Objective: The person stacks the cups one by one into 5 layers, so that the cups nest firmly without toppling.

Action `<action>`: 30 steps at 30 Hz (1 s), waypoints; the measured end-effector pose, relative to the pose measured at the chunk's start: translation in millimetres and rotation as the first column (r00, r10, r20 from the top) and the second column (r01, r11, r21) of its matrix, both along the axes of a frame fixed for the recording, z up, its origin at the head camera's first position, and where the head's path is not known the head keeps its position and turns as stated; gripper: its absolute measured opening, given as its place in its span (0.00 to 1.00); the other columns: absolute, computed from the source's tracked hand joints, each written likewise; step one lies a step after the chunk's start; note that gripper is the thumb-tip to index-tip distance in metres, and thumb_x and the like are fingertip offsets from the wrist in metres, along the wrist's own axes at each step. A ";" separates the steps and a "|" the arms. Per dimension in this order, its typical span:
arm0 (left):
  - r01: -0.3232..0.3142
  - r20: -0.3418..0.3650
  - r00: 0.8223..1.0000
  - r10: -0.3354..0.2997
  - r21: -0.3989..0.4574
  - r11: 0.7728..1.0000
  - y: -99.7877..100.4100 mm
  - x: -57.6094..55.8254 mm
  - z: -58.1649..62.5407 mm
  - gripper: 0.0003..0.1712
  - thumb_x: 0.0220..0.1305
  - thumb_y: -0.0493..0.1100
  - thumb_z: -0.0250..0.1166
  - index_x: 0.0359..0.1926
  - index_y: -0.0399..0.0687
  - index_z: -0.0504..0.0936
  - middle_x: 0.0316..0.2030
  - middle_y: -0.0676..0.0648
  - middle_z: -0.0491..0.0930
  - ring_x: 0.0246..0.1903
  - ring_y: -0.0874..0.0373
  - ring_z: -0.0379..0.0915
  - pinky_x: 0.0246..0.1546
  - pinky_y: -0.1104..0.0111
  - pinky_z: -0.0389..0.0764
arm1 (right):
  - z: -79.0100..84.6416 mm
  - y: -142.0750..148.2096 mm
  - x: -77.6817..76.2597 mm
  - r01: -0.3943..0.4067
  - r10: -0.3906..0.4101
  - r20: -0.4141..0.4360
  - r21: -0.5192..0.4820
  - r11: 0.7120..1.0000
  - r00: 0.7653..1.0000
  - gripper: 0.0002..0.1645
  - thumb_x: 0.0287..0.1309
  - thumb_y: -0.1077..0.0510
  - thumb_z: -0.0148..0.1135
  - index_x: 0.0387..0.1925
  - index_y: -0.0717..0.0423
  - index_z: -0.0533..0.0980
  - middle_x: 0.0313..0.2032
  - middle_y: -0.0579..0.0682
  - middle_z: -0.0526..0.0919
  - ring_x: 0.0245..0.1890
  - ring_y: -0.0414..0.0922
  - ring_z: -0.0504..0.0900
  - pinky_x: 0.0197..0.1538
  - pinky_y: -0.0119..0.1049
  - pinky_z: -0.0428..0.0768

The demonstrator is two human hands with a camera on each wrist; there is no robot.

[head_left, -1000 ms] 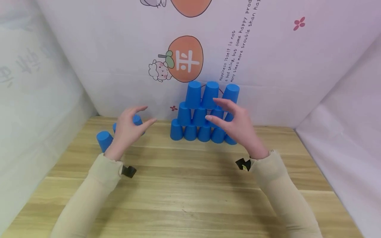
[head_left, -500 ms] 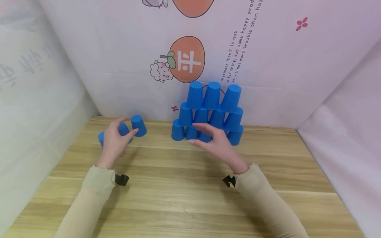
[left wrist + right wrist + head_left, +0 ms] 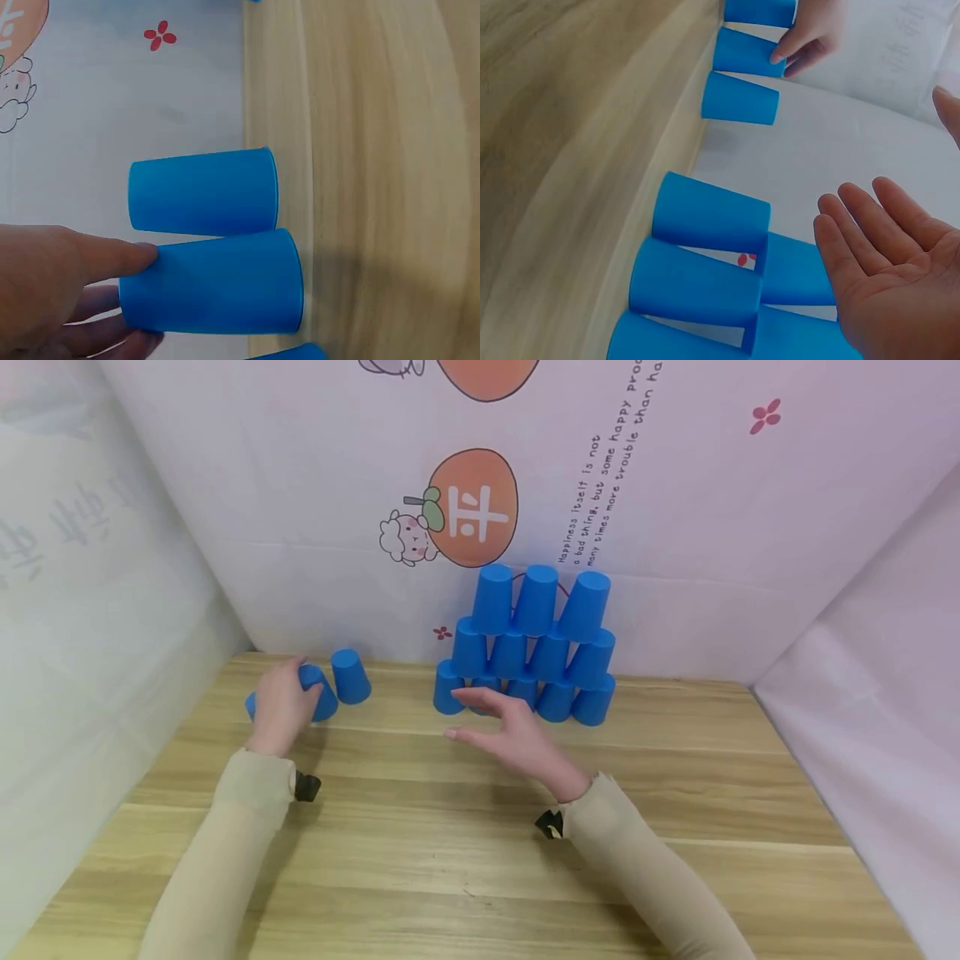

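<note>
My left hand (image 3: 281, 706) grips the narrow top end of an upside-down blue cup (image 3: 217, 285), thumb on one side and fingers on the other. It is the middle one of three cups at the table's back left. To its right stands another blue cup (image 3: 351, 677); the third cup (image 3: 251, 705) is mostly hidden behind my left hand. My right hand (image 3: 517, 739) hovers with thumb and fingers spread, holding nothing. Behind it rises a three-tier stack of upside-down blue cups (image 3: 536, 602), with three cups in the top row. My right hand overlaps part of its bottom row.
The wooden table (image 3: 420, 860) runs back to a white printed cloth (image 3: 315, 485) right behind the cups. White cloth sides (image 3: 90, 577) stand to the left and right. The stack's bottom row rests near the table's back edge.
My left hand has moved left and down onto the middle cup and now grips it. My right hand has drawn away from the stack's upper rows, moving left and lower.
</note>
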State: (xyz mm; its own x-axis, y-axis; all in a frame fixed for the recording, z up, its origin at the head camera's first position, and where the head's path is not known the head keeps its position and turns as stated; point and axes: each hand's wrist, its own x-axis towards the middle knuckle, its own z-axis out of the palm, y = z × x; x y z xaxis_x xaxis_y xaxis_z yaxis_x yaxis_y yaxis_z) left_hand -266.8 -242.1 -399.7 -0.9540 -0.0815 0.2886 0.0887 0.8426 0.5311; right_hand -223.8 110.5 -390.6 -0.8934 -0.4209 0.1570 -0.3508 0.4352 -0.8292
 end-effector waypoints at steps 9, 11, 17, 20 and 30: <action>-0.015 0.039 0.999 0.014 0.006 1.000 -12.8 -29.6 1.8 0.27 0.71 0.35 0.62 0.63 0.19 0.68 0.58 0.20 0.71 0.59 0.24 0.66 0.60 0.37 0.68 | -7.7 -18.7 -3.3 -0.057 0.057 0.034 0.001 0.998 0.998 0.41 0.59 0.35 0.71 0.68 0.47 0.74 0.65 0.44 0.77 0.66 0.51 0.72 0.64 0.60 0.72; 0.003 0.050 0.999 -0.003 0.007 1.000 -13.6 -34.5 2.3 0.27 0.72 0.36 0.63 0.63 0.19 0.69 0.58 0.21 0.71 0.59 0.25 0.67 0.60 0.37 0.69 | -8.6 -23.5 -4.8 -0.066 0.066 0.038 0.005 0.998 0.997 0.41 0.58 0.35 0.71 0.68 0.48 0.74 0.64 0.44 0.77 0.66 0.51 0.73 0.64 0.60 0.72; 0.086 0.100 0.991 -0.085 -0.005 0.996 -11.6 -43.9 5.5 0.28 0.72 0.37 0.63 0.64 0.21 0.69 0.60 0.22 0.71 0.61 0.27 0.67 0.61 0.38 0.69 | -10.3 -39.5 -14.8 -0.076 0.075 0.027 0.027 0.997 0.997 0.41 0.59 0.34 0.70 0.68 0.47 0.74 0.64 0.42 0.77 0.66 0.48 0.74 0.64 0.58 0.73; 0.126 0.125 0.985 -0.123 -0.012 0.992 -10.9 -44.7 7.4 0.28 0.72 0.37 0.64 0.64 0.21 0.70 0.60 0.23 0.72 0.61 0.27 0.67 0.62 0.39 0.69 | -8.8 -50.7 -23.0 -0.081 0.081 0.011 0.038 0.996 0.997 0.40 0.60 0.36 0.70 0.69 0.47 0.73 0.64 0.44 0.77 0.65 0.48 0.75 0.64 0.56 0.74; 0.192 0.203 0.962 -0.184 -0.020 0.981 0.7 -37.1 16.2 0.30 0.72 0.39 0.65 0.67 0.23 0.69 0.63 0.24 0.70 0.63 0.29 0.66 0.62 0.40 0.69 | -10.0 -106.2 -54.1 -0.057 0.059 -0.020 0.100 0.993 0.998 0.50 0.61 0.40 0.72 0.77 0.50 0.61 0.73 0.49 0.66 0.71 0.50 0.67 0.69 0.51 0.69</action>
